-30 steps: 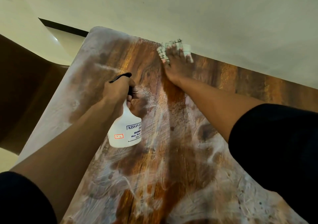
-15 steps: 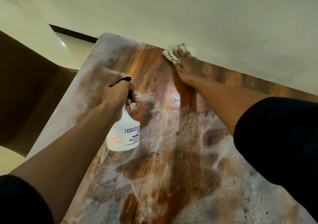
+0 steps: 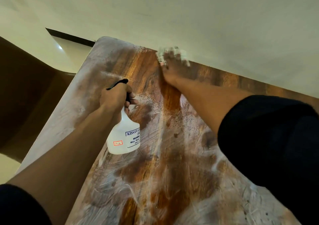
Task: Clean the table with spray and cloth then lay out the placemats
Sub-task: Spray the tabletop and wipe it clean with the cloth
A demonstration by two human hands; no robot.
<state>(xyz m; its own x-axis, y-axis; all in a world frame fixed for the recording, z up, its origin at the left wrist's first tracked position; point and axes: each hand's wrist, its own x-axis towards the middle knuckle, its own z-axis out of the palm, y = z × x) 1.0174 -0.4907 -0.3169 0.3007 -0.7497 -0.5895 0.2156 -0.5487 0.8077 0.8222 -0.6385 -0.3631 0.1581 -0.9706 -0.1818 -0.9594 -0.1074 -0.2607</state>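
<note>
The wooden desk (image 3: 172, 181) runs away from the person, its far edge meeting a pale wall (image 3: 189, 14) and its left edge falling off beside a dark brown chair back (image 3: 25, 95). The right hand (image 3: 172, 67) lies at that far edge, its fingers spread flat and pressing a pale cloth (image 3: 183, 54) against the surface; both are blurred, and the cloth sits hard against the wall line, so nothing lies beyond it. To its left a bare, glossy strip of wood reaches the far left corner. The left hand (image 3: 115, 98) grips the neck of a white spray bottle (image 3: 123, 136), fingers curled about the black trigger (image 3: 119, 84), the bottle hanging above the middle of the desk, apart from the cloth. White streaks and fine droplets cover the near and middle surface.

Against half a second ago, the cloth hand sits a little further right along the far edge and is more smeared. The bottle hand holds the same grip over much the same spot.
</note>
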